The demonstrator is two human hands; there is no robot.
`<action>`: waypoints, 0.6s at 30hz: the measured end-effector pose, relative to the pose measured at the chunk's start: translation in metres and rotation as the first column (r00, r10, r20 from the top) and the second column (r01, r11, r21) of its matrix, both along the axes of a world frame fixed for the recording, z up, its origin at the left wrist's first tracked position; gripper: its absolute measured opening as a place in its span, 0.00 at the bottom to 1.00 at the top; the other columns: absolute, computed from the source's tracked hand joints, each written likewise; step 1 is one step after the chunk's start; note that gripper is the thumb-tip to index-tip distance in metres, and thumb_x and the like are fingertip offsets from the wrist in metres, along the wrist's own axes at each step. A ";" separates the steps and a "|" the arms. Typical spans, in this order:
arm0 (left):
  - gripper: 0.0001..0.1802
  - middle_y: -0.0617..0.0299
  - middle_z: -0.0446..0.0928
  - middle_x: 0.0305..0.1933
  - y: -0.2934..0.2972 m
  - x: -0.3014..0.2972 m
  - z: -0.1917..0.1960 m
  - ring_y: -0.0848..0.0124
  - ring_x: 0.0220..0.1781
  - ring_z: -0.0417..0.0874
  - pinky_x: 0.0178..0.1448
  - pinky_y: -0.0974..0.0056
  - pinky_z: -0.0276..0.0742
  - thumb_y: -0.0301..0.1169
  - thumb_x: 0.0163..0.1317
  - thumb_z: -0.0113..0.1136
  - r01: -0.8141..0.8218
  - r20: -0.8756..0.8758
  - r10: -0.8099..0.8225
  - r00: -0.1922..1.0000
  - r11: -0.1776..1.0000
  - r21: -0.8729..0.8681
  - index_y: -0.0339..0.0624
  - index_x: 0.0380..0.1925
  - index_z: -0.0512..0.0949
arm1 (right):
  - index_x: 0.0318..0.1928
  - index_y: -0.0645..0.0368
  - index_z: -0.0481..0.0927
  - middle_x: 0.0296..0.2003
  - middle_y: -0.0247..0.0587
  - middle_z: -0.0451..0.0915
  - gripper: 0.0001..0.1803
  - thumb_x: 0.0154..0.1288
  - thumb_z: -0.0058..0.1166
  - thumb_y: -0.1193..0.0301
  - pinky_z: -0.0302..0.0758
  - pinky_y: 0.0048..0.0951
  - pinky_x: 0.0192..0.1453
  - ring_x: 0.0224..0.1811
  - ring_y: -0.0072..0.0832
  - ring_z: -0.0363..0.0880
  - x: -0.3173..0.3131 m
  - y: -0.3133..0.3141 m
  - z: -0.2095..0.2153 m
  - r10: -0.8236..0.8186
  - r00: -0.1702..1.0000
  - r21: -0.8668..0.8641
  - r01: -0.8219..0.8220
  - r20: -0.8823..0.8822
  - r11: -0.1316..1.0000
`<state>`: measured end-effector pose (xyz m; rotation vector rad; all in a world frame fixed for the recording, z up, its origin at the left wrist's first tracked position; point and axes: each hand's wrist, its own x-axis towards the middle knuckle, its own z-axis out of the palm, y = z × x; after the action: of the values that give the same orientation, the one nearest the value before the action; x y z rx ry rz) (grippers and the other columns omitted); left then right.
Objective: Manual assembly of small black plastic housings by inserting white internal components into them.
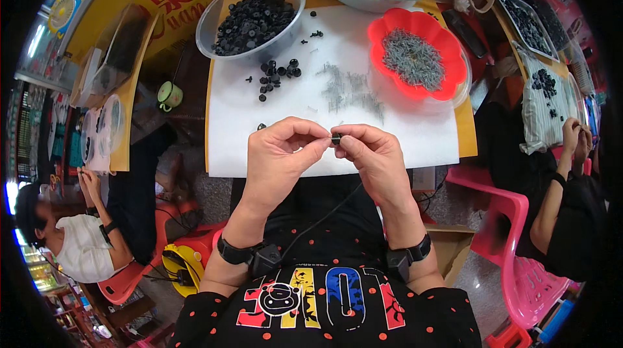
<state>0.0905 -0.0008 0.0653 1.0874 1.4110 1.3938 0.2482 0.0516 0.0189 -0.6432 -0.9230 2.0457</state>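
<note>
Over white sheet [418, 143]: small black part [336, 139], one, pinched at right hand's [376, 154] fingertips; left hand [278, 154] at its left end, hold unclear.

Both hands [280, 154] pinched a small black piece [336, 138].
Beyond them, a red bowl [455, 56] held grey pins [413, 59].

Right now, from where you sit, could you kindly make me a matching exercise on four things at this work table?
1. Red bowl
2. Clear tub
3. Small black part
4. Table sheet

A. White
B. Between the left hand and the right hand
C. Holds thin grey pieces
D. Holds many black pieces

Pairs: 1-C, 2-D, 3-B, 4-A.
</note>
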 end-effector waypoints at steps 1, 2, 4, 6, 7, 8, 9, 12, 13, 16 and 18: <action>0.05 0.63 0.82 0.32 -0.003 0.000 0.001 0.79 0.34 0.81 0.39 0.75 0.76 0.18 0.54 0.64 -0.014 -0.050 0.015 0.999 1.000 0.007 0.34 0.32 0.82 | 0.47 0.67 0.80 0.37 0.39 0.82 0.12 0.66 0.55 0.76 0.76 0.21 0.45 0.37 0.20 0.79 0.000 -0.001 0.000 0.019 1.000 0.025 -0.019 0.008 1.000; 0.05 0.63 0.82 0.32 -0.007 0.000 0.003 0.79 0.34 0.81 0.39 0.75 0.76 0.18 0.54 0.64 -0.019 -0.049 0.020 0.999 1.000 0.013 0.34 0.32 0.82 | 0.47 0.67 0.80 0.37 0.39 0.82 0.12 0.66 0.55 0.76 0.76 0.21 0.45 0.37 0.20 0.79 -0.001 -0.002 0.001 0.023 1.000 0.031 -0.024 0.009 0.999; 0.04 0.63 0.82 0.32 -0.015 -0.001 0.007 0.80 0.34 0.81 0.39 0.75 0.76 0.18 0.54 0.63 -0.043 -0.076 0.043 0.996 0.999 0.004 0.34 0.31 0.82 | 0.48 0.67 0.80 0.37 0.38 0.82 0.12 0.66 0.54 0.76 0.76 0.20 0.45 0.37 0.19 0.78 -0.003 -0.004 0.002 0.065 0.998 0.036 -0.064 -0.016 0.997; 0.05 0.62 0.81 0.32 -0.024 -0.002 0.009 0.78 0.34 0.81 0.40 0.75 0.76 0.16 0.54 0.63 -0.060 -0.073 0.060 0.995 0.998 0.006 0.33 0.31 0.81 | 0.48 0.67 0.80 0.37 0.38 0.82 0.12 0.66 0.54 0.75 0.76 0.21 0.45 0.37 0.19 0.78 -0.006 -0.009 0.003 0.091 0.996 0.062 -0.090 -0.006 0.994; 0.06 0.60 0.81 0.32 -0.028 -0.004 0.010 0.77 0.35 0.81 0.40 0.75 0.77 0.15 0.54 0.62 -0.069 -0.072 0.069 0.995 0.998 0.002 0.32 0.32 0.81 | 0.48 0.67 0.80 0.37 0.38 0.82 0.12 0.66 0.54 0.75 0.76 0.21 0.45 0.37 0.20 0.78 -0.007 -0.011 0.004 0.107 0.994 0.081 -0.107 0.002 0.991; 0.06 0.60 0.81 0.32 -0.032 -0.006 0.010 0.77 0.35 0.81 0.40 0.75 0.77 0.15 0.54 0.62 -0.083 -0.070 0.084 0.994 0.996 0.012 0.32 0.32 0.81 | 0.48 0.67 0.80 0.37 0.38 0.82 0.12 0.66 0.54 0.75 0.76 0.21 0.45 0.37 0.20 0.78 -0.008 -0.012 0.005 0.121 0.993 0.091 -0.121 0.004 0.988; 0.05 0.60 0.81 0.32 -0.036 -0.007 0.009 0.77 0.35 0.81 0.40 0.75 0.77 0.15 0.54 0.62 -0.102 -0.036 0.102 0.994 0.995 0.014 0.32 0.32 0.81 | 0.48 0.67 0.80 0.37 0.39 0.82 0.12 0.66 0.54 0.75 0.76 0.21 0.46 0.37 0.20 0.78 -0.009 -0.014 0.006 0.119 0.993 0.074 -0.119 0.002 0.990; 0.05 0.61 0.81 0.32 -0.043 -0.011 0.007 0.77 0.34 0.81 0.40 0.75 0.76 0.16 0.54 0.62 -0.125 -0.011 0.126 0.992 0.992 0.032 0.32 0.32 0.81 | 0.48 0.68 0.80 0.37 0.39 0.82 0.12 0.66 0.54 0.76 0.76 0.22 0.46 0.37 0.21 0.78 -0.012 -0.020 0.007 0.132 0.991 0.075 -0.132 0.000 0.988; 0.04 0.61 0.81 0.32 -0.044 -0.012 0.008 0.78 0.34 0.81 0.40 0.75 0.76 0.16 0.54 0.63 -0.119 -0.025 0.120 0.993 0.992 0.035 0.32 0.31 0.81 | 0.48 0.68 0.80 0.38 0.40 0.82 0.12 0.66 0.54 0.76 0.77 0.22 0.46 0.37 0.21 0.78 -0.013 -0.022 0.006 0.136 0.991 0.079 -0.135 -0.005 0.988; 0.03 0.62 0.81 0.31 -0.046 -0.013 0.008 0.78 0.34 0.81 0.39 0.74 0.76 0.18 0.55 0.61 -0.108 -0.028 0.109 0.994 0.993 0.054 0.33 0.31 0.81 | 0.48 0.69 0.80 0.38 0.42 0.82 0.12 0.66 0.54 0.76 0.77 0.22 0.45 0.37 0.21 0.79 -0.014 -0.024 0.004 0.127 0.992 0.090 -0.127 0.000 0.988; 0.04 0.63 0.81 0.31 -0.046 -0.014 0.010 0.78 0.34 0.81 0.39 0.74 0.76 0.17 0.54 0.61 -0.100 -0.064 0.104 0.993 0.993 0.060 0.34 0.30 0.81 | 0.48 0.68 0.80 0.37 0.43 0.83 0.12 0.66 0.55 0.76 0.77 0.22 0.43 0.36 0.22 0.79 -0.014 -0.025 0.005 0.108 0.994 0.060 -0.108 0.002 0.992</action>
<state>0.0769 -0.0472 0.0751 1.1212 1.5013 1.4904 0.2340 0.0262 0.0236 -0.5709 -1.0346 2.1041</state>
